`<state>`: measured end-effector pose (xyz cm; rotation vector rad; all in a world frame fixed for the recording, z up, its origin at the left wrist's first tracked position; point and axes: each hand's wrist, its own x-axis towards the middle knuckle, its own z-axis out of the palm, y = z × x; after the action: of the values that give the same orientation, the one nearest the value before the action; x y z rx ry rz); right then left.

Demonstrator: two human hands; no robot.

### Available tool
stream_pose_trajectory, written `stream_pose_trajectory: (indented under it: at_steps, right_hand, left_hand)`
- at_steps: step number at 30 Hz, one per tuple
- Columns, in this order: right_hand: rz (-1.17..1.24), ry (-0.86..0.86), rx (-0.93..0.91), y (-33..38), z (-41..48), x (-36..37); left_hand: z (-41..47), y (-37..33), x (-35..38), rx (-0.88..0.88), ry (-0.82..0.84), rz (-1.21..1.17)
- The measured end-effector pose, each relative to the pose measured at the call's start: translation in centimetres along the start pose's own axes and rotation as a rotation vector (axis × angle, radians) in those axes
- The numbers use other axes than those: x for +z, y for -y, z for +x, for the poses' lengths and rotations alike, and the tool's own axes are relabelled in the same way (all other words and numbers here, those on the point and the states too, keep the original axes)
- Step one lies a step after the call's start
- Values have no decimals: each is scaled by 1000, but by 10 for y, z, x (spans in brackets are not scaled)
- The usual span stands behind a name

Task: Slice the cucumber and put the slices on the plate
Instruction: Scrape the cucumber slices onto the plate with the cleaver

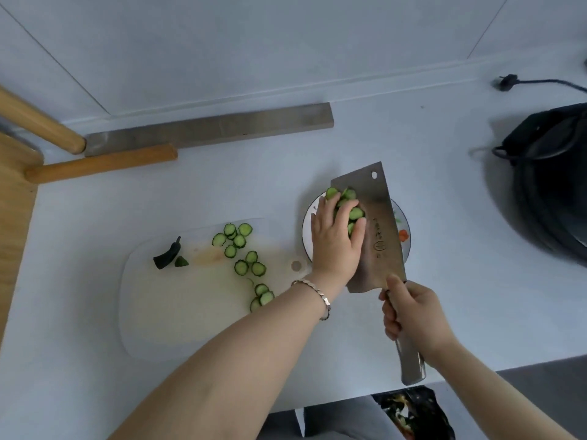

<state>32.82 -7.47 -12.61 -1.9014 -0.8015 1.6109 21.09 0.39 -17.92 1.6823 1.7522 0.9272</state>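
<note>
My right hand (409, 309) grips the steel handle of a broad cleaver (378, 223), whose blade lies flat over a white plate (306, 230). On the blade sits a pile of cucumber slices (347, 204), and my left hand (333, 239) presses against that pile, fingers curled over it. Several more slices (241, 249) lie scattered on the translucent cutting board (178, 303) to the left. A dark cucumber end (166, 257) and a small green offcut (181, 262) rest near the board's left edge.
A black pot or bag (552, 185) stands at the right, with a black cable (540, 82) behind it. A grey bar (209, 128) and wooden handles (101, 163) lie at the back left. The counter's front edge runs just below my right hand.
</note>
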Motion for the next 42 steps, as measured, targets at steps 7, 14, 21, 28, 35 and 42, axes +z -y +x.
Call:
stream_pose_trajectory:
  at_steps: [7,14,21,28,35,42]
  right_hand:
    - [-242,-177,-34,9,4,-34]
    - [-321,-158,-89,23,3,-45]
    - [-276,-158,-117,37,7,-37]
    - [-272,-127,-140,34,3,-22]
    - [-213,3,-80,8,3,4]
    - [-159,103,21,-22,9,37]
  left_hand:
    - [8,-7,19,-58,208,223]
    - [32,-20,3,355,212,191]
    - [17,4,-5,673,312,328]
    - [9,5,-27,605,314,369]
    - [13,71,-95,90,88,420]
    - [14,142,-127,-199,399,475]
